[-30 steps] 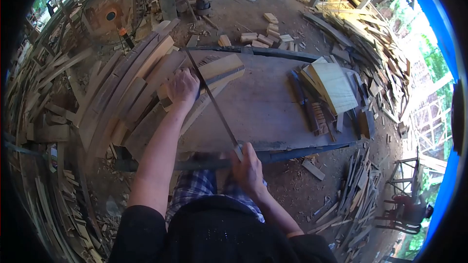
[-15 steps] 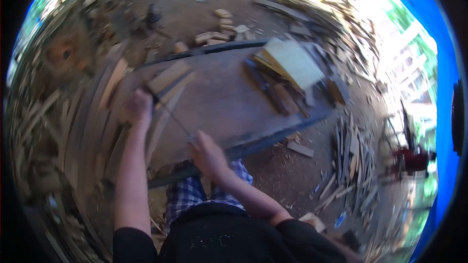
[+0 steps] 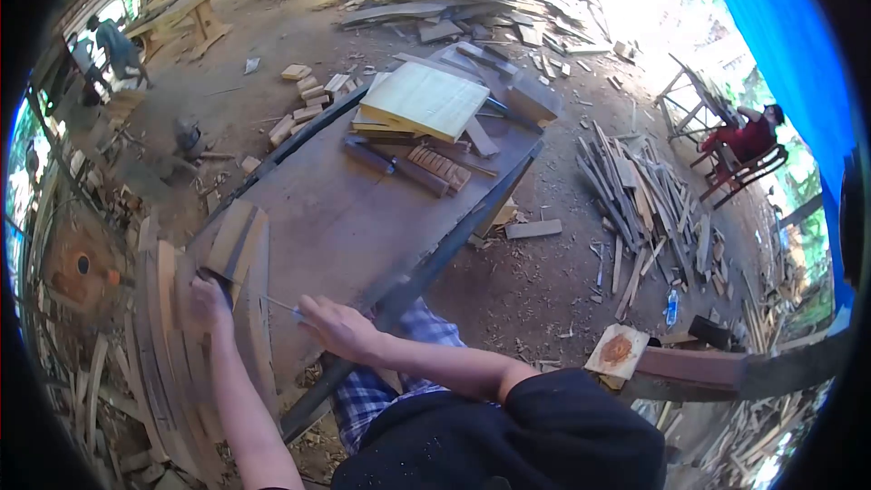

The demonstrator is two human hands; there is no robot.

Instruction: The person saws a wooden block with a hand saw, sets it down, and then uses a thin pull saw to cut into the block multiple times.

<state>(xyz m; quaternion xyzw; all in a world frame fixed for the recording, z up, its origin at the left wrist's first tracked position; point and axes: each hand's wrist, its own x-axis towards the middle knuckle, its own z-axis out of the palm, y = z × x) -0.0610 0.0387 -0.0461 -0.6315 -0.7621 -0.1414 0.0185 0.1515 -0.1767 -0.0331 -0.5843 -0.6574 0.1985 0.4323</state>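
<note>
At the near left end of the workbench, my left hand [image 3: 210,301] is closed at the lower edge of a flat wooden piece [image 3: 234,240]. Something dark shows by its fingers; what exactly it grips I cannot make out. My right hand [image 3: 345,328] is wrapped round one end of a thin rod-like tool [image 3: 277,303], whose shaft slants up-left toward the left hand. The tool's far end is hidden near the wood. Under and beside the flat piece, a long board [image 3: 261,308] rests on the bench top [image 3: 313,218].
Yellow boards [image 3: 426,95] are stacked at the bench's far end, beside a grooved wooden block [image 3: 439,167]. Long planks [image 3: 168,336] stand along the left. Scrap strips [image 3: 635,200] lie on the ground at right. A seated person [image 3: 744,136] is beyond; others are at far left.
The view has swung to the right, so the bench now runs more diagonally. Both hands stay at the same end of the bench, with the rod-like tool still in my right hand.
</note>
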